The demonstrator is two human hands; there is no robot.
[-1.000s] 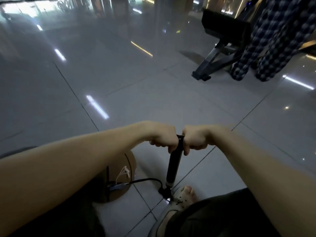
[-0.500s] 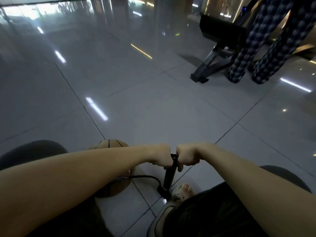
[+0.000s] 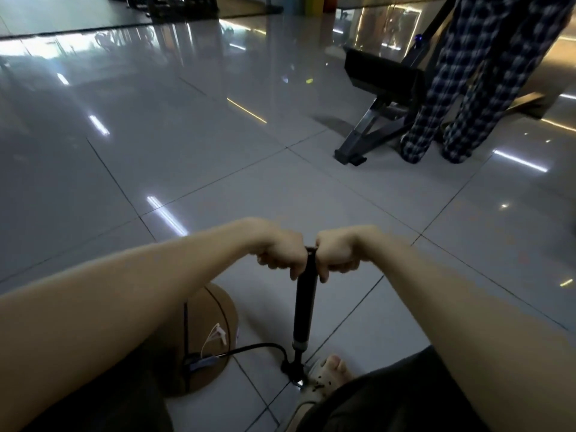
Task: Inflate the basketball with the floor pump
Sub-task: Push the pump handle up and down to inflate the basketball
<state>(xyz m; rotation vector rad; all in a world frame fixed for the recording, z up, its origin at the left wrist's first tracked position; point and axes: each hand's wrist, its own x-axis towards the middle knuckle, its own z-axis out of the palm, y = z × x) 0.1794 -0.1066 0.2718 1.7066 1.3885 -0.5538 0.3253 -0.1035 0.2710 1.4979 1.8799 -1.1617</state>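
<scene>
While gripping pump handle [image 3: 311, 251], hands [image 3: 282, 255] above, seemingly right of basketball [image 3: 215, 335].

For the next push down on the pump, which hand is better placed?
Neither alone: the left hand and right hand grip the handle on either side of the pump, level with each other. Pushing with both would likely keep it upright.

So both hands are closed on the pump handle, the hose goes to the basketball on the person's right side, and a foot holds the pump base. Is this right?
Not quite. In the head view the basketball lies on the person's left, not right. The rest stands: left hand and right hand grip the pump handle, the hose runs to the ball, and a foot is at the pump base.
</scene>
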